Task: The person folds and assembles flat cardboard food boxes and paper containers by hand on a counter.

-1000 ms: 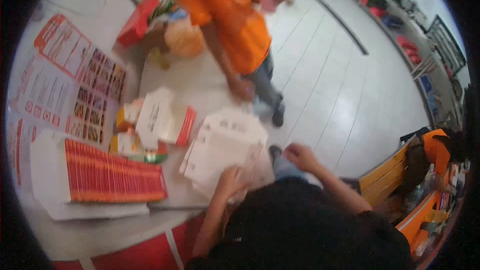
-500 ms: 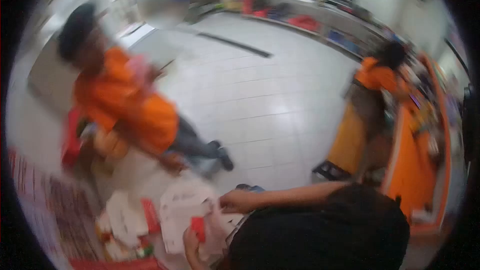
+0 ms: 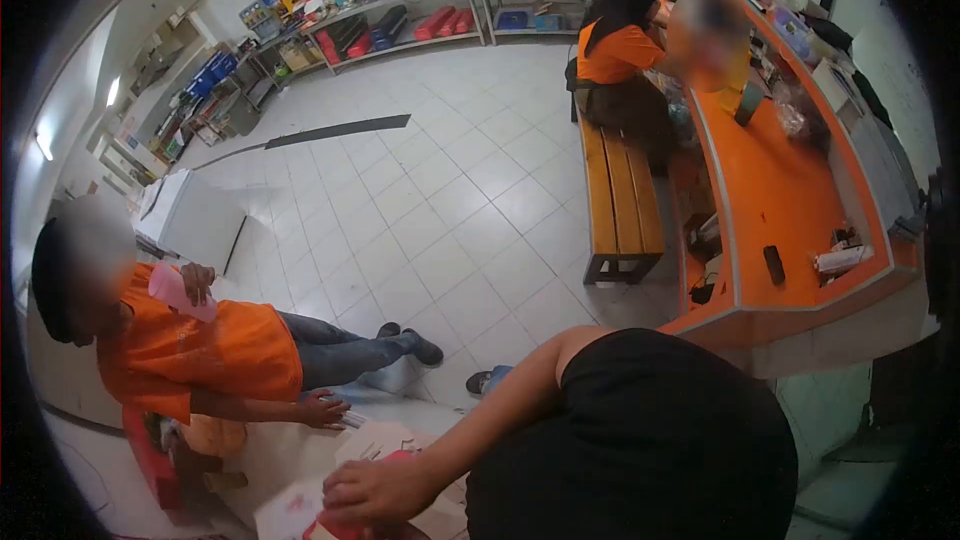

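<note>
My right hand [image 3: 378, 490] reaches in from the right at the bottom, its fingers bent together over a red and white carton [image 3: 290, 510]. Red parts of the carton show under and beside the fingers. Pale flat cardboard pieces [image 3: 385, 437] lie on the table [image 3: 270, 460] just beyond the hand. The carton's lower part is cut off by the frame edge. My left hand is not in view.
Across the table stands a person in orange [image 3: 240, 350], one hand near the cardboard, the other holding something pink [image 3: 180, 292]. Farther back, another person [image 3: 620, 50] sits on a wooden bench [image 3: 625, 190] at an orange counter [image 3: 775, 190]. Shelves [image 3: 400, 40] line the back.
The view has swung up and right. My right hand has moved to the red and white carton. My left hand, which held something red, has dropped out of view.
</note>
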Tool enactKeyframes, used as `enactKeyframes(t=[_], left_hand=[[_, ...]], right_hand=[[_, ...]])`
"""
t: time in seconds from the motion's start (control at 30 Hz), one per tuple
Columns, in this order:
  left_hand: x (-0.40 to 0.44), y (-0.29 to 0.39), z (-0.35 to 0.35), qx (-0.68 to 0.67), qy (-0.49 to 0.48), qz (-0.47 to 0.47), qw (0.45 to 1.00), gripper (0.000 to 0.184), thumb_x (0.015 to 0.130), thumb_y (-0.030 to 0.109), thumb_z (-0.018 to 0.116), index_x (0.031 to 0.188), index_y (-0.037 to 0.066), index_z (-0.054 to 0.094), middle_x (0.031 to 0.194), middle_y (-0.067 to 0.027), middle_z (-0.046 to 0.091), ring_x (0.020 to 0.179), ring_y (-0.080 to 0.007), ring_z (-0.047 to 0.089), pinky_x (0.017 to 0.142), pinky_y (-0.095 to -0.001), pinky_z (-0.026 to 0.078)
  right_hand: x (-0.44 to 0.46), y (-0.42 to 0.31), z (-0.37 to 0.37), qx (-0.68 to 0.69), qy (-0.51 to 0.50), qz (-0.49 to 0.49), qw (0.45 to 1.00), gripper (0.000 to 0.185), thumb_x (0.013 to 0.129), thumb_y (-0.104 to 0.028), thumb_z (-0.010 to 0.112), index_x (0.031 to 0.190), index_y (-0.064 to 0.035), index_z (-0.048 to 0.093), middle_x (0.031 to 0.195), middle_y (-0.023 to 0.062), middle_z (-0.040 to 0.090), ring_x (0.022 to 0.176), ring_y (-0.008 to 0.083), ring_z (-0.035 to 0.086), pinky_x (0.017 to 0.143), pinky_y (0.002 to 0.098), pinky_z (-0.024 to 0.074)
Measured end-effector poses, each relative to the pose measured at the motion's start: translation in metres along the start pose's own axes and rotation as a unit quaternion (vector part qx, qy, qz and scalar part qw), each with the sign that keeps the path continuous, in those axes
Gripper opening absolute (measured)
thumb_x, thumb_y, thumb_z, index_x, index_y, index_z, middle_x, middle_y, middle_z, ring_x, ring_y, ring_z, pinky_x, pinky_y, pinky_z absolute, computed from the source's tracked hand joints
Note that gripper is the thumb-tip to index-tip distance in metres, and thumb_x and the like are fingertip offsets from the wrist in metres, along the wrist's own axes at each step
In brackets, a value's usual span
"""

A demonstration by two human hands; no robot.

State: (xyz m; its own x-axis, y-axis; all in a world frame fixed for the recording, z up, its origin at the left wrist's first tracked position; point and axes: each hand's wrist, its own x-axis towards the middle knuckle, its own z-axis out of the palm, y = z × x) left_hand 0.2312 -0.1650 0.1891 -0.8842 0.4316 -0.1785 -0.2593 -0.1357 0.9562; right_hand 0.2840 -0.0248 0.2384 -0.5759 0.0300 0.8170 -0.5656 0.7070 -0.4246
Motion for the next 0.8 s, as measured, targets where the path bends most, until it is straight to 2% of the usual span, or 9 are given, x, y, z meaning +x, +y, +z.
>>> enactKeyframes(t=[0.17,0.33,0.47,0.53,0.6,0.63,0.67,0.7,0.8], left_hand=[[-0.014,0.015,0.012,-0.115,0.024,-0.038,0.992,0.041,0.105,0.025,0.059,0.137,-0.001,0.055,0.124,-0.0141,0.063,0.109,-0.0263,0.062,0.096,-0.0379,0.049],[-0.031,0.039,0.027,-0.213,0.057,-0.077,0.972,0.046,0.106,0.026,0.059,0.143,0.001,0.051,0.132,-0.0153,0.061,0.115,-0.0279,0.062,0.103,-0.0388,0.047],[-0.027,0.032,0.021,-0.079,0.037,0.036,0.996,0.051,0.110,0.033,0.048,0.153,0.007,0.046,0.148,-0.0130,0.053,0.131,-0.0294,0.053,0.111,-0.0443,0.042],[-0.025,0.016,-0.009,0.149,0.056,0.115,0.981,0.052,0.109,0.034,0.048,0.154,0.007,0.046,0.148,-0.0139,0.053,0.132,-0.0307,0.052,0.113,-0.0445,0.040],[-0.038,0.040,0.008,0.192,0.032,0.098,0.976,0.053,0.109,0.035,0.050,0.153,0.006,0.047,0.146,-0.0143,0.055,0.131,-0.0320,0.053,0.113,-0.0443,0.040],[-0.048,0.061,0.011,0.123,0.000,0.043,0.991,0.053,0.108,0.035,0.051,0.152,0.005,0.048,0.143,-0.0141,0.057,0.129,-0.0327,0.054,0.113,-0.0440,0.040],[-0.056,0.078,0.021,0.052,-0.032,-0.012,0.998,0.053,0.108,0.035,0.052,0.151,0.005,0.049,0.140,-0.0140,0.059,0.127,-0.0333,0.055,0.112,-0.0437,0.040],[-0.006,0.028,-0.078,0.319,-0.127,-0.041,0.938,0.047,0.107,0.031,0.054,0.144,0.002,0.054,0.133,-0.0152,0.061,0.119,-0.0318,0.059,0.105,-0.0425,0.046],[-0.058,0.039,-0.025,0.147,-0.129,0.002,0.981,0.037,0.105,0.024,0.055,0.134,0.000,0.059,0.128,-0.0167,0.061,0.111,-0.0301,0.060,0.095,-0.0424,0.051]], right_hand=[[-0.005,-0.001,-0.017,-0.008,-0.009,-0.048,0.999,0.042,0.090,-0.030,0.073,0.127,-0.0112,0.067,0.134,0.0157,0.056,0.133,0.0397,0.047,0.106,0.0608,0.0362],[-0.020,-0.006,-0.005,-0.071,0.001,0.102,0.992,0.045,0.093,-0.034,0.069,0.135,-0.0177,0.064,0.140,0.0185,0.053,0.135,0.0404,0.046,0.107,0.0612,0.0356],[-0.029,-0.008,0.001,-0.073,-0.049,0.123,0.989,0.054,0.099,-0.038,0.062,0.145,-0.0114,0.054,0.138,0.0198,0.054,0.133,0.0403,0.048,0.106,0.0558,0.0380],[-0.027,-0.007,-0.008,0.030,-0.094,0.142,0.985,0.057,0.102,-0.040,0.058,0.148,-0.0075,0.050,0.134,0.0211,0.056,0.129,0.0397,0.051,0.104,0.0518,0.0404],[-0.013,-0.005,-0.044,0.221,-0.152,0.189,0.945,0.060,0.103,-0.040,0.055,0.151,-0.0039,0.045,0.131,0.0227,0.058,0.124,0.0396,0.055,0.102,0.0482,0.0430],[-0.025,0.009,-0.031,0.262,-0.050,0.222,0.938,0.060,0.103,-0.042,0.055,0.148,-0.0030,0.049,0.125,0.0247,0.060,0.116,0.0396,0.058,0.095,0.0455,0.0468],[-0.024,0.014,-0.038,0.237,-0.088,0.216,0.943,0.058,0.102,-0.041,0.056,0.145,-0.0025,0.052,0.123,0.0247,0.061,0.114,0.0398,0.059,0.094,0.0456,0.0476],[-0.021,0.019,-0.050,0.211,-0.127,0.209,0.947,0.056,0.101,-0.039,0.057,0.143,-0.0021,0.055,0.121,0.0247,0.063,0.112,0.0401,0.060,0.093,0.0458,0.0484],[-0.029,0.027,-0.043,0.226,-0.185,0.135,0.947,0.041,0.092,-0.030,0.068,0.120,0.0001,0.070,0.101,0.0231,0.069,0.098,0.0389,0.067,0.085,0.0460,0.0521]])
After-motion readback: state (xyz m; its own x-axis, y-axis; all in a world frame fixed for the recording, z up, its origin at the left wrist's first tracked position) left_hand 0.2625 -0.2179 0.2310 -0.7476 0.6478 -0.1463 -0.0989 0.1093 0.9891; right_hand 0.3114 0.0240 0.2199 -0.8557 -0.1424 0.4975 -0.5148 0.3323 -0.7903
